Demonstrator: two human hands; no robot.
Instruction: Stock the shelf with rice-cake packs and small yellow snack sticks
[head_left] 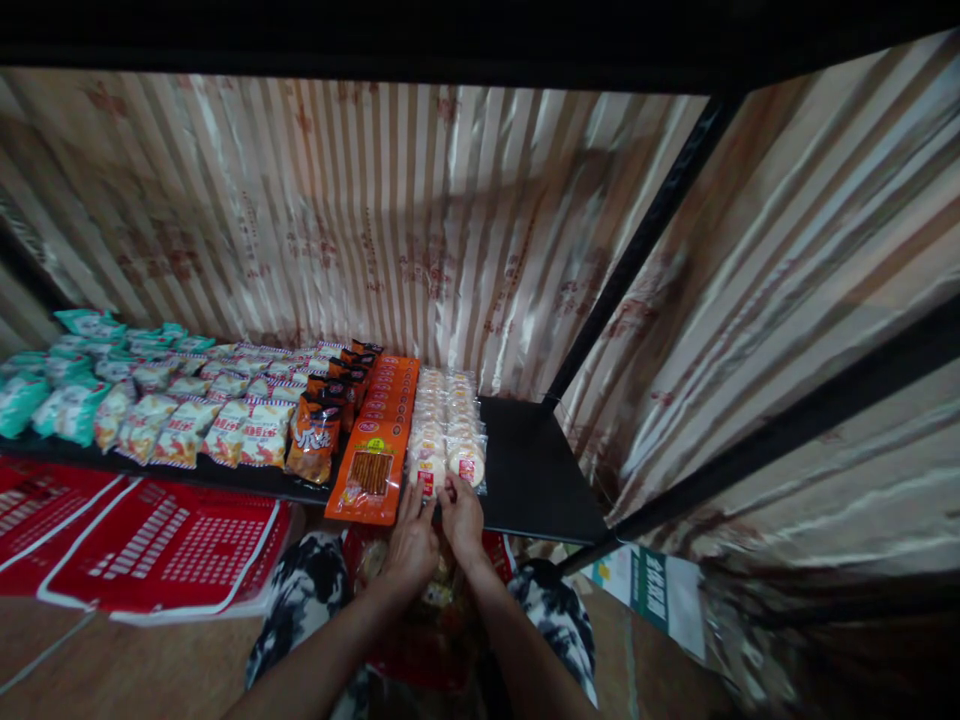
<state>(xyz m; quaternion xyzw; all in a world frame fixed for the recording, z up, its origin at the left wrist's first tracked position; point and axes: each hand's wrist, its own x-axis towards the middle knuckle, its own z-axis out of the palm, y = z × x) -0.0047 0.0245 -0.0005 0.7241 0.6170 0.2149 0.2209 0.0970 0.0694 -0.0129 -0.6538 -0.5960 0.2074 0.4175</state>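
Both my hands reach to the front edge of a low black shelf (540,480). My left hand (411,545) and my right hand (461,520) meet at the near end of two rows of clear packs of round white rice crackers (448,430). Their fingers are curled and pinched on the front cracker packs. Beside the crackers lies a row of orange snack packets (379,445). A red bag (420,640) with more goods sits in my lap below my forearms.
Further left on the shelf lie rows of dark orange bags (319,430), white-and-red snack bags (217,415) and teal bags (67,395). Red printed sheets (150,545) lie on the floor. A striped curtain (390,220) hangs behind. The shelf's right part is bare.
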